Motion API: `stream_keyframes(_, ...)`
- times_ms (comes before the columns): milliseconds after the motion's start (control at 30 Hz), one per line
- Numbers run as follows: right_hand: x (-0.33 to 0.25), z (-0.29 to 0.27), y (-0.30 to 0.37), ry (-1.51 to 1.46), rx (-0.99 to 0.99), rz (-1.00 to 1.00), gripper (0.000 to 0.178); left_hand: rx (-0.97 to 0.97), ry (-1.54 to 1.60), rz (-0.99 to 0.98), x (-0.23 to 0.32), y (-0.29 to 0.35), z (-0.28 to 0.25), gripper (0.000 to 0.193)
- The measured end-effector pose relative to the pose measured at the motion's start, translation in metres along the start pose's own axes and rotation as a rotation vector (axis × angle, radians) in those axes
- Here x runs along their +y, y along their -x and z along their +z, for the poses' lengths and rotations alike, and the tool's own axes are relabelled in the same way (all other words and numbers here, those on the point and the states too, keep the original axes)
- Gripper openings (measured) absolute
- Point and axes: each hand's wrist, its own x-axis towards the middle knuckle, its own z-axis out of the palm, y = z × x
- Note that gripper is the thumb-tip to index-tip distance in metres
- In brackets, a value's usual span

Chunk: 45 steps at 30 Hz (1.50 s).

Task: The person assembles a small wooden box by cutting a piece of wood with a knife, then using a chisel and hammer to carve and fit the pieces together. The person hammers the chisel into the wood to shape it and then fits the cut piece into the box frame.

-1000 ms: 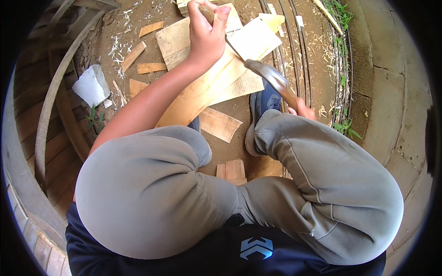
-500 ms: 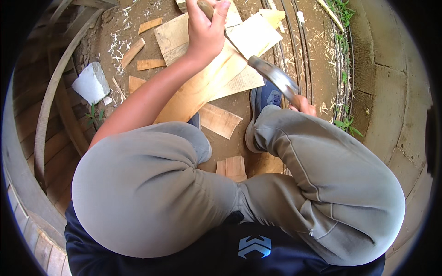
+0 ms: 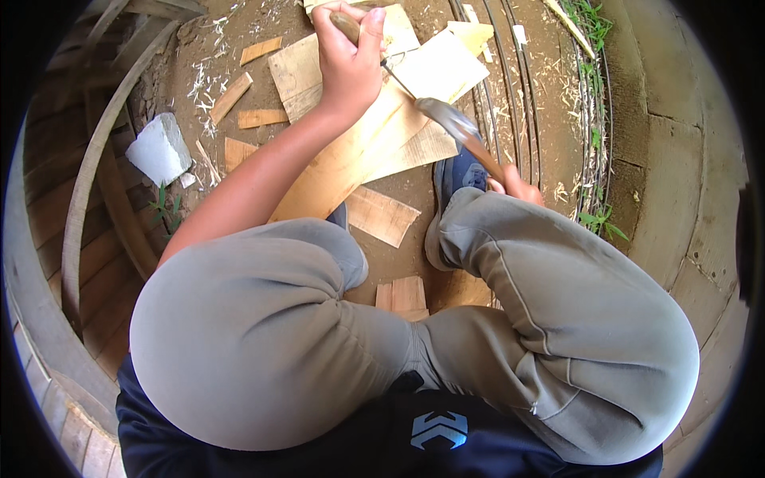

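My left hand [image 3: 351,68] is closed round the wooden handle of a blade [image 3: 399,78], which appears as a thin dark line, nearly edge-on. The blade lies across a pale piece of wood [image 3: 446,68], slanting down toward the right. In my right hand [image 3: 520,186], beside my right knee, is a hammer [image 3: 448,118] with a wooden handle and a shiny metal head. Its head is at the blade's far end; whether they touch I cannot tell. Beneath them a long wooden board [image 3: 323,175] runs down toward my left foot.
Cut wood pieces [image 3: 384,215] and shavings lie on the dirt around my shoes. A whitish stone block [image 3: 159,149] sits at the left, near a curved wooden beam [image 3: 84,183]. Dark rods [image 3: 510,80] run along the right, before grass and a concrete ledge [image 3: 673,183].
The hammer head has come left and slightly up to the blade's end, and my right hand has shifted a little left. My left hand keeps the blade's handle, moved slightly left.
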Motion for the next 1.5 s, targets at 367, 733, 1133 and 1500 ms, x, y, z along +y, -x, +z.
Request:
stream_keyframes(367, -0.012, -0.016, -0.014, -0.127, 0.088, -0.031, 0.022, 0.022, 0.038, -0.176, -0.013, -0.014, -0.007, 0.027)
stream_keyframes(733, -0.015, -0.026, -0.020, 0.021, -0.032, -0.004, 0.019, -0.057, -0.044, -0.296, -0.026, -0.016, -0.015, 0.025)
stream_keyframes(1133, 0.008, -0.039, -0.021, -0.075, 0.004, 0.084, 0.019, 0.045, 0.107, -0.415, 0.012, -0.029, -0.003, 0.020)
stream_keyframes(1500, 0.032, -0.045, -0.058, 0.014, -0.123, 0.026, 0.030, 0.098, 0.284, -0.298, 0.011, -0.020, 0.002, 0.021)
